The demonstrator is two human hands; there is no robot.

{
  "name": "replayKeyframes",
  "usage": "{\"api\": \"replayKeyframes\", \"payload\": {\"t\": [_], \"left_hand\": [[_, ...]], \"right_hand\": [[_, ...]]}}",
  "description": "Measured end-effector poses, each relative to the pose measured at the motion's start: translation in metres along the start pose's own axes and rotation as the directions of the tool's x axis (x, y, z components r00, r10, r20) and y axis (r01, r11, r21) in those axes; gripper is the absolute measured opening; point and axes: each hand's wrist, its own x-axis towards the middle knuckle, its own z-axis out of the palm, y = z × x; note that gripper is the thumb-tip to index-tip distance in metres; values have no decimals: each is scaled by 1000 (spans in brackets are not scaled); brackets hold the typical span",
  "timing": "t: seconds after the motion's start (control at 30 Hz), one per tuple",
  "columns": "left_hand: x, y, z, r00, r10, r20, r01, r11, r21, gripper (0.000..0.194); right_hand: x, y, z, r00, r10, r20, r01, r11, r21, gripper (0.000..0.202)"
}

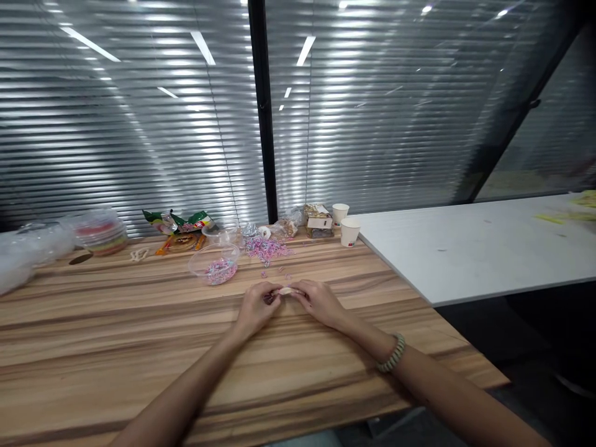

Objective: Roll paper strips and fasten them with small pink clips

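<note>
Between my two hands, just above the wooden table, is a small pale strip, too small to name. My left hand pinches its left end with curled fingers; something dark shows within that hand, but I cannot make it out. At the strip's right end, the fingers of my right hand are closed on it. Beyond my hands lies a loose pile of small pink and purple pieces, with a few strays nearer to me. Similar pieces partly fill a clear round bowl at the left of the pile.
Two paper cups and a small box stand at the back. Farther left are snack packets, stacked round containers and clear plastic bags. A white table adjoins on the right; blinds rise behind.
</note>
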Motion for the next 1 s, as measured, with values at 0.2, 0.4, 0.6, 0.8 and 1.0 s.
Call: {"api": "replayKeyframes", "payload": {"t": [0.2, 0.4, 0.6, 0.8, 1.0], "left_hand": [[1, 0, 0, 1000, 1, 1, -1, 1000, 0, 21], [1, 1, -1, 1000, 1, 5, -1, 1000, 11, 21], [1, -3, 1, 999, -16, -35, 16, 1000, 10, 17], [0, -1, 0, 999, -26, -24, 26, 1000, -7, 25], [0, -2, -2, 1000, -20, -4, 20, 1000, 23, 22]], "right_hand": [[0, 2, 3, 1000, -6, 4, 6, 1000, 23, 47], [0, 1, 3, 999, 27, 30, -27, 999, 21, 44], [0, 0, -1, 999, 41, 22, -41, 999, 34, 45], [1, -2, -2, 996, 72, 44, -74, 996, 47, 47], [1, -3, -3, 990, 117, 78, -122, 990, 65, 48]]}}
